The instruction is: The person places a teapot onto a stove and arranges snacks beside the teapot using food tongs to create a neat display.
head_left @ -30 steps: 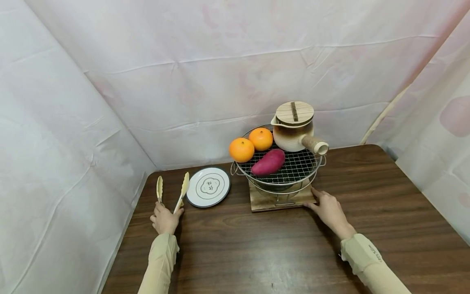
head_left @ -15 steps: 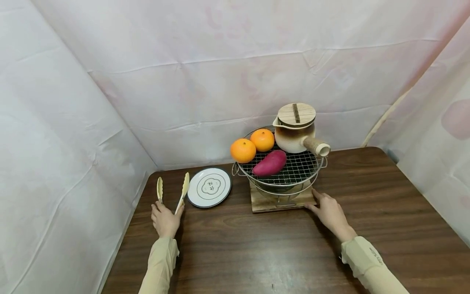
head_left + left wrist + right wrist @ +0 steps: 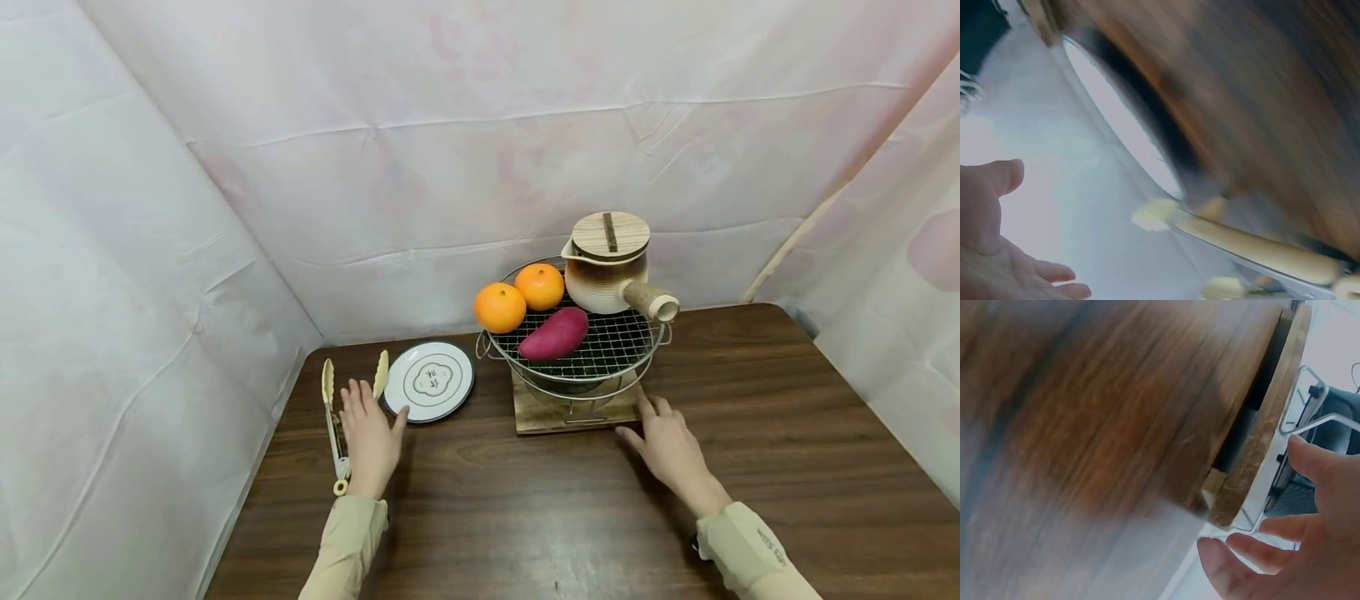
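Observation:
My left hand (image 3: 372, 442), fingers straight and holding nothing, is over the metal tongs (image 3: 334, 433) and covers part of them in the head view. The tongs lie spread on the table with cream tips; in the left wrist view one cream-tipped arm (image 3: 1266, 253) shows apart from the fingers. At the front right corner of a wooden board (image 3: 536, 410), my right hand (image 3: 670, 454) has its thumb and fingers extended, fingertips right at the edge. On the board stands a round wire grill (image 3: 618, 337), bearing a purple sweet potato (image 3: 553, 334), two tangerines (image 3: 499, 308) and a lidded teapot (image 3: 600, 287).
A white plate with a dark rim (image 3: 401, 382) lies between the tongs and the grill. The teapot's side handle (image 3: 651, 300) sticks out over the grill's right edge. Pale fabric (image 3: 375, 208) hangs behind and beside the brown wooden table (image 3: 525, 517).
My left hand has let go of the tongs and moved to the right, its fingers now straight. The right hand has stayed by the board's corner.

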### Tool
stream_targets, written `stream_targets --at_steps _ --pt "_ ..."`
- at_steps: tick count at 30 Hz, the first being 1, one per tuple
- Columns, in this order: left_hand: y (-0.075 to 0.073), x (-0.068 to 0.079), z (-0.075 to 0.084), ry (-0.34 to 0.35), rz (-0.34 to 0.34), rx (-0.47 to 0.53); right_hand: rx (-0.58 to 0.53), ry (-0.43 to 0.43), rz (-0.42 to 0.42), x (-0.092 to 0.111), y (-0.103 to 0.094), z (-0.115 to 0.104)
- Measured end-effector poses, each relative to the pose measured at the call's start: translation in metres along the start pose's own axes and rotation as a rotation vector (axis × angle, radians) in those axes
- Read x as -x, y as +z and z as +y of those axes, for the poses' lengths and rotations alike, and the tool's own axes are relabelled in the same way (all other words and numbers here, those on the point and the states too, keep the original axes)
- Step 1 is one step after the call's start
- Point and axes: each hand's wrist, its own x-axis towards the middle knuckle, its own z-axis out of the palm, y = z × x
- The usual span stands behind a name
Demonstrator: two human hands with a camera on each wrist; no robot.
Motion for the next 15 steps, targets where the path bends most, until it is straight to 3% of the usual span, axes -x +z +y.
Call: stream_targets --at_steps 8,15 --pt "0.006 0.025 0.032 0.147 -0.002 -0.073 0.086 -0.105 0.12 0.01 -0.002 -0.011" --pt "0.012 0.055 0.059 0.304 0.03 -0.138 0.125 -0.147 0.143 0.026 -0.003 -0.025"
